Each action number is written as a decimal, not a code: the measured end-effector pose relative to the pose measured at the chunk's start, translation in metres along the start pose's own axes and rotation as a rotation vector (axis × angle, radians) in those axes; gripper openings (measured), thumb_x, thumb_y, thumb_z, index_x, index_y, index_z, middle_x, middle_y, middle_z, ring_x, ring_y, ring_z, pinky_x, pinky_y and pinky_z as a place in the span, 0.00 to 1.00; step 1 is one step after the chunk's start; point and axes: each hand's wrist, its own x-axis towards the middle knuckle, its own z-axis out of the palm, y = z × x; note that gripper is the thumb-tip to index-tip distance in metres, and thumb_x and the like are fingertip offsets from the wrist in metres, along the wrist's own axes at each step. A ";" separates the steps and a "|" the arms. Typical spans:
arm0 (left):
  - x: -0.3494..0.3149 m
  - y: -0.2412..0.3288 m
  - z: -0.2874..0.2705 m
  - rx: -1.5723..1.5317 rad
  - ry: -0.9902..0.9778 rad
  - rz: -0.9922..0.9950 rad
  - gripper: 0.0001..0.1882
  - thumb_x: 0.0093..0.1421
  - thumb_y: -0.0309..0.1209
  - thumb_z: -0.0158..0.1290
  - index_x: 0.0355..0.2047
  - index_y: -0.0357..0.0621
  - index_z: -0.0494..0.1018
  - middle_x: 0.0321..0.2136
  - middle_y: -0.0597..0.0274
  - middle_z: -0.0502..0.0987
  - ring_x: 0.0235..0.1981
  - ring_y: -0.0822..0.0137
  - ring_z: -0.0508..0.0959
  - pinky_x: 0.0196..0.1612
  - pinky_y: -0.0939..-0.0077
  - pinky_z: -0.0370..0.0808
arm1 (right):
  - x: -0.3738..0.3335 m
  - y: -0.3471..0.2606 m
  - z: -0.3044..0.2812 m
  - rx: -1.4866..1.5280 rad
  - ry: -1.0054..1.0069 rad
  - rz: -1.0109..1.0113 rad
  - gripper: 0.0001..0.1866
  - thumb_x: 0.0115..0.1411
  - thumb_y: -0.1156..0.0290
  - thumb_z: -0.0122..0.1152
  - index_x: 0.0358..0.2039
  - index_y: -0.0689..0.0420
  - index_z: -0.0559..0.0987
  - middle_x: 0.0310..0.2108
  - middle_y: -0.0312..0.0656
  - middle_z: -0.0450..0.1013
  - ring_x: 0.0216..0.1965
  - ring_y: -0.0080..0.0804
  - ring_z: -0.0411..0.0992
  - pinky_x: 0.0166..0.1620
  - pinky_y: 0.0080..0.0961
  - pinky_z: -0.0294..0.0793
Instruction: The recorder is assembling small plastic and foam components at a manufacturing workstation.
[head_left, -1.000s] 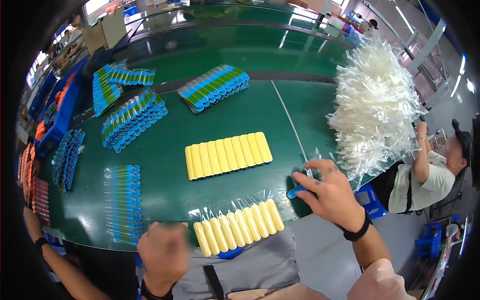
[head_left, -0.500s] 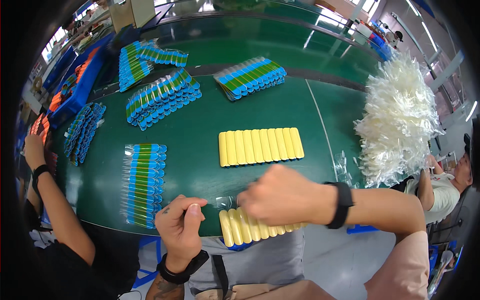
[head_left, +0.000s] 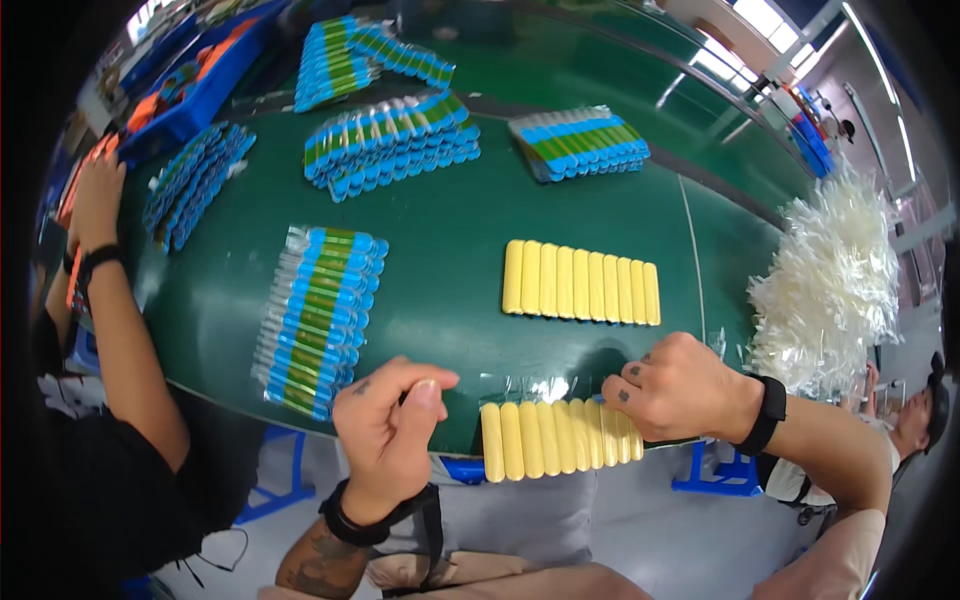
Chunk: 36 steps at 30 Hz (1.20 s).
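Note:
Along the table's near edge lies a row of yellow round-ended sticks (head_left: pixel 555 440), side by side, with clear plastic film (head_left: pixel 535 387) showing behind their far ends. My right hand (head_left: pixel 685 390) is closed in a fist over the right end of this row; its fingertips are hidden. Just left of the row, my left hand (head_left: pixel 390 435) is closed, thumb against the bent index finger, apart from the sticks. Whether anything is pinched there does not show. Farther back on the table rests a second row of yellow sticks (head_left: pixel 580 283).
Blue-and-green packs (head_left: pixel 325 315) lie to the left, with stacked packs (head_left: pixel 395 150) and another stack (head_left: pixel 580 145) farther back. A heap of clear plastic sleeves (head_left: pixel 830 290) stands at right. At left, a co-worker's hand (head_left: pixel 98 195) is near a blue bin (head_left: pixel 200 100).
My right hand has moved right along the near row, uncovering most of its yellow sticks. The view has shifted, while my left hand stays closed left of the row.

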 end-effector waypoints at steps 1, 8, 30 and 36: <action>0.000 0.000 0.001 -0.001 -0.043 0.024 0.12 0.68 0.28 0.46 0.33 0.32 0.77 0.18 0.64 0.71 0.20 0.75 0.70 0.28 0.79 0.65 | 0.004 -0.002 0.001 0.004 -0.011 -0.015 0.04 0.47 0.68 0.61 0.23 0.54 0.77 0.15 0.37 0.71 0.17 0.34 0.74 0.20 0.35 0.71; -0.006 -0.013 -0.003 -0.127 0.117 -0.066 0.08 0.65 0.24 0.50 0.36 0.33 0.78 0.21 0.66 0.73 0.22 0.78 0.72 0.26 0.82 0.67 | 0.115 -0.044 0.005 0.016 0.252 -0.187 0.08 0.45 0.67 0.61 0.20 0.56 0.73 0.13 0.35 0.67 0.15 0.32 0.72 0.17 0.33 0.69; -0.005 0.023 -0.010 0.617 -0.550 0.307 0.32 0.44 0.27 0.67 0.53 0.43 0.74 0.46 0.55 0.77 0.48 0.53 0.76 0.53 0.59 0.70 | -0.025 -0.025 -0.014 0.186 0.235 0.327 0.25 0.58 0.50 0.66 0.43 0.60 0.81 0.42 0.49 0.78 0.41 0.49 0.77 0.44 0.42 0.76; 0.029 0.004 0.014 0.218 -0.463 -0.007 0.13 0.53 0.25 0.63 0.40 0.36 0.78 0.31 0.50 0.83 0.34 0.57 0.84 0.38 0.68 0.78 | 0.062 -0.037 -0.031 0.646 0.017 0.314 0.21 0.51 0.63 0.72 0.42 0.63 0.81 0.33 0.55 0.78 0.39 0.57 0.77 0.42 0.45 0.76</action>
